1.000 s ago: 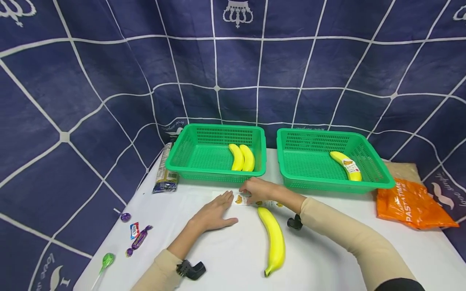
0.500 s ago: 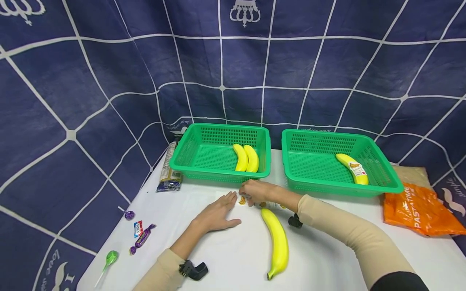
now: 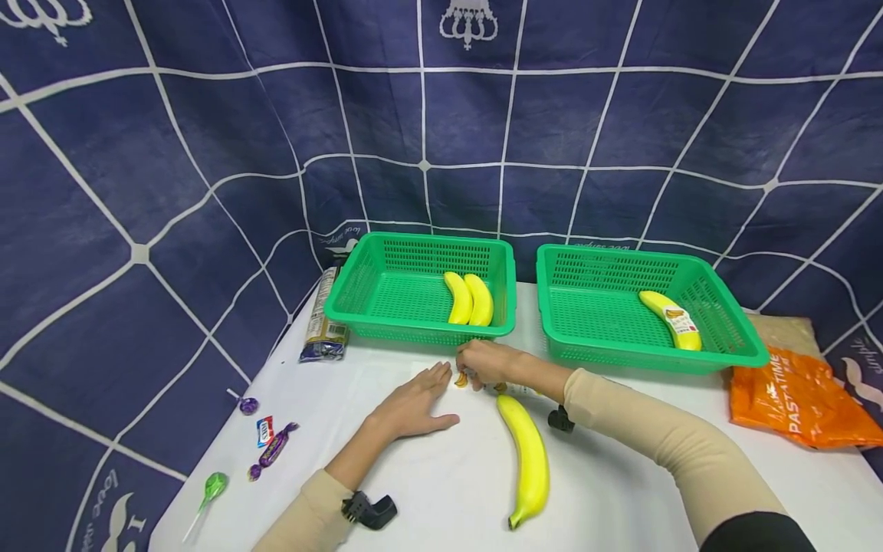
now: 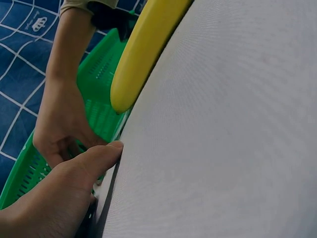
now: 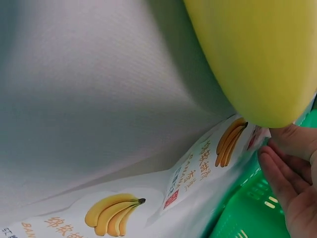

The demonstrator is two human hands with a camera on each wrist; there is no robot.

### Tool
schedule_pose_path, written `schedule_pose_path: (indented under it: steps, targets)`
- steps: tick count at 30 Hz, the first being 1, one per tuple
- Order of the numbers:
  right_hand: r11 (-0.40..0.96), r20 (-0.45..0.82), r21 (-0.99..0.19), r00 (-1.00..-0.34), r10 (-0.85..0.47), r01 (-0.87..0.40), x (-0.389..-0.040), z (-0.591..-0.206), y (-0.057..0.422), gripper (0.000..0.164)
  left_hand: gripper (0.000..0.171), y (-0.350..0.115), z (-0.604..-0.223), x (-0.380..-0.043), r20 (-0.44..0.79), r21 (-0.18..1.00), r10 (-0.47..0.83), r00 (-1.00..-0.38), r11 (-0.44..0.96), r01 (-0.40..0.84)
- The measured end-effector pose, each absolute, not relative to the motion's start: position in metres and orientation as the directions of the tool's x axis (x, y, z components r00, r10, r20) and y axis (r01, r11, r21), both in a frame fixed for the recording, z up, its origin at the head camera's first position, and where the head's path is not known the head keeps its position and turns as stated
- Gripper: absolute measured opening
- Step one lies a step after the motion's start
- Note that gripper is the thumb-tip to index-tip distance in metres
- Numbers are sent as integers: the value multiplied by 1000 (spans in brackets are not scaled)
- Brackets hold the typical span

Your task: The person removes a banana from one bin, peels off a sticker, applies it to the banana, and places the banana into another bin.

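1. The right hand (image 3: 486, 362) appears to pinch the far end of a label on the label strip (image 5: 114, 213); that label bows up, so a hard tug could tear it or crease it.
2. The left hand (image 3: 410, 402) lies flat on the worktop (image 3: 441, 483), fingers extended near the strip's left end; I cannot tell how firmly it presses, and if it is light, the strip may slide or lift with the pull.
3. The sticky side, if that label comes free, could fold onto itself or catch a fingertip; it would then go on crooked.
4. The loose banana (image 3: 527, 460) lies on the worktop, its tip just beside the strip; a bump from the right wrist could roll it, or a label might touch it too soon.
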State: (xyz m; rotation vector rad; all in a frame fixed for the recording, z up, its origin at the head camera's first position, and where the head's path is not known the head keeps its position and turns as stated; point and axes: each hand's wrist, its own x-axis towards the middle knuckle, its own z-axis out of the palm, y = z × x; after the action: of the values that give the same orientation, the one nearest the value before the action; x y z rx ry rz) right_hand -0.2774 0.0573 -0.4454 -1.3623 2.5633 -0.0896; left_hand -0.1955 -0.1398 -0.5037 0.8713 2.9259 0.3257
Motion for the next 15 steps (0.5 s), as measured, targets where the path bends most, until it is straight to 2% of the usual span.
schedule_pose_path:
  steps: [4, 10, 15]
  targets:
    - [557, -128, -216, -542, -830, -802, -277, -447, 60, 26, 89, -139, -503, -195, 1, 213, 555, -832, 813, 542]
    - [561, -37, -241, -570, -821, -792, -276, -450, 61, 6, 90, -137, -501, -194, -4, 211, 546, -838, 820, 533]
    - [559, 12, -229, -577, -817, -797, -274, -450, 61, 6, 92, -138, -501, -194, -2, 214, 544, -839, 820, 531]
